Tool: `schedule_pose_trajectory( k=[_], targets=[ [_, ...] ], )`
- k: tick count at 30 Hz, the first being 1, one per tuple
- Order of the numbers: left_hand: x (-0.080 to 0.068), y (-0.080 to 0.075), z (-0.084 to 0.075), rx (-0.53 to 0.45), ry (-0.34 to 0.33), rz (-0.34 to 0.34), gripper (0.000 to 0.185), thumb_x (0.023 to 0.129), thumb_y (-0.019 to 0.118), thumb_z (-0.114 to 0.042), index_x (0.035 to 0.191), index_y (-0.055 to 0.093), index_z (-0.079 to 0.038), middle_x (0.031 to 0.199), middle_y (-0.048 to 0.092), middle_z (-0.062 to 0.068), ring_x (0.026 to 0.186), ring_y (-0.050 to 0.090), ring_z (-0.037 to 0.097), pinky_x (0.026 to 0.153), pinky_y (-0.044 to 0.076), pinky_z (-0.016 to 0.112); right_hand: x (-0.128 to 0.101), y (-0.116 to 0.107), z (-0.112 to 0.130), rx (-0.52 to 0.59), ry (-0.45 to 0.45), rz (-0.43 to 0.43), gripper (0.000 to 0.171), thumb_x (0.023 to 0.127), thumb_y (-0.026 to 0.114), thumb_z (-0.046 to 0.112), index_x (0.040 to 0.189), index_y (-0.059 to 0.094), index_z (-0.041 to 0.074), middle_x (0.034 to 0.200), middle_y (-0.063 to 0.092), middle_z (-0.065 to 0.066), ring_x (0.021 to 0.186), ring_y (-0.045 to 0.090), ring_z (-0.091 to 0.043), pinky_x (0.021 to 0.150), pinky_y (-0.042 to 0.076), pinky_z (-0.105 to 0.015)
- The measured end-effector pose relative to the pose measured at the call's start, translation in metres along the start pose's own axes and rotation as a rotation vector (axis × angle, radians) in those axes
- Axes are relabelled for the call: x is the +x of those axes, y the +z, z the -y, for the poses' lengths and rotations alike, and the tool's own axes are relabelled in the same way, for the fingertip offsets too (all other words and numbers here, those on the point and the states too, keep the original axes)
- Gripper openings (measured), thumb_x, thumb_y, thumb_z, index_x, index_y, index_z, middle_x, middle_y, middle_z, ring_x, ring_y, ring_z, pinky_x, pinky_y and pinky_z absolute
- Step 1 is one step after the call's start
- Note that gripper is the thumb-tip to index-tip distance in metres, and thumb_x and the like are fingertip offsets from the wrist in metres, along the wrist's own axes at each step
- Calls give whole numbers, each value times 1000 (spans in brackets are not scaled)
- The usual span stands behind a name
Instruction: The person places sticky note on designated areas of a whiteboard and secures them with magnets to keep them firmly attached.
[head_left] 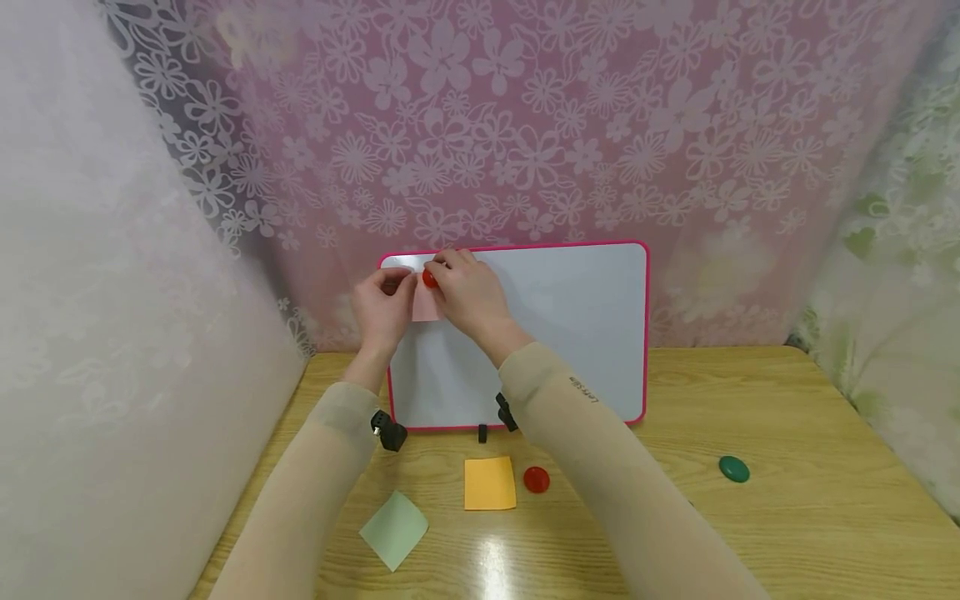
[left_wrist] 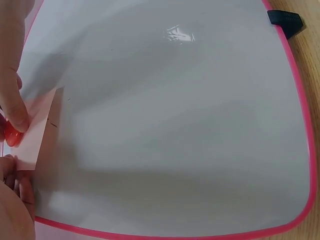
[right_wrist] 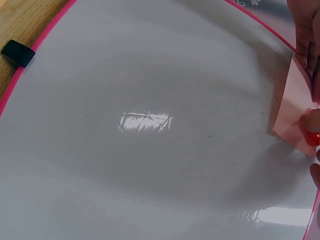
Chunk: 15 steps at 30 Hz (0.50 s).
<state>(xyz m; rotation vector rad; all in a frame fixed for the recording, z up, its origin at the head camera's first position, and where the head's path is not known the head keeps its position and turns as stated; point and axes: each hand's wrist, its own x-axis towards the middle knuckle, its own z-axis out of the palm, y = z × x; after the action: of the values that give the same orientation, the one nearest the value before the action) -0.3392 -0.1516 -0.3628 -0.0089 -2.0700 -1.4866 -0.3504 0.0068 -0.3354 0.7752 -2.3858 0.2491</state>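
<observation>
Whiteboard (head_left: 570,325) with pink frame propped upright at far side of counter (head_left: 787,500), leaning against flowered curtain (head_left: 525,125). Pink note (head_left: 425,305) held flat against upper left corner of board. Left hand (head_left: 382,307) at note's left edge, fingers curled, pinching or pressing paper to the board; exact finger contact not clear. Right hand (head_left: 468,292) pinching red magnet (head_left: 429,278) at top of note; fingertips closed round it, magnet touching or nearly touching paper.

Step in hand, as judged: fixing pink note to board with magnet. Seating not yet confirmed, both hands on the work.

Next move calls for: pressing magnet square onto paper near top edge, then easing right fingers off without dragging it; left hand to let go only once note hangs unaided. Risk: note slipping or tilting if released early.

On counter near board: orange note (head_left: 490,482), second red magnet (head_left: 536,479) just right of it, green note (head_left: 394,529) nearer left, green magnet (head_left: 733,468) well apart on right.
</observation>
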Motion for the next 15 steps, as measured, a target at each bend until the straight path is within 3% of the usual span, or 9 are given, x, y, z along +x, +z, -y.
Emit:
schedule_pose_trajectory(
  k=[15],
  targets=[
    [-2,0,1,-21,16,-6,21,101,77,-20,114,79,-5,106,75,10,88,67,23,75,60,25,-4,1,0,-3,-4,-27,33,101,76,21,132,76,9,129,70,-8,121,63,-27,97,59,-37]
  ],
)
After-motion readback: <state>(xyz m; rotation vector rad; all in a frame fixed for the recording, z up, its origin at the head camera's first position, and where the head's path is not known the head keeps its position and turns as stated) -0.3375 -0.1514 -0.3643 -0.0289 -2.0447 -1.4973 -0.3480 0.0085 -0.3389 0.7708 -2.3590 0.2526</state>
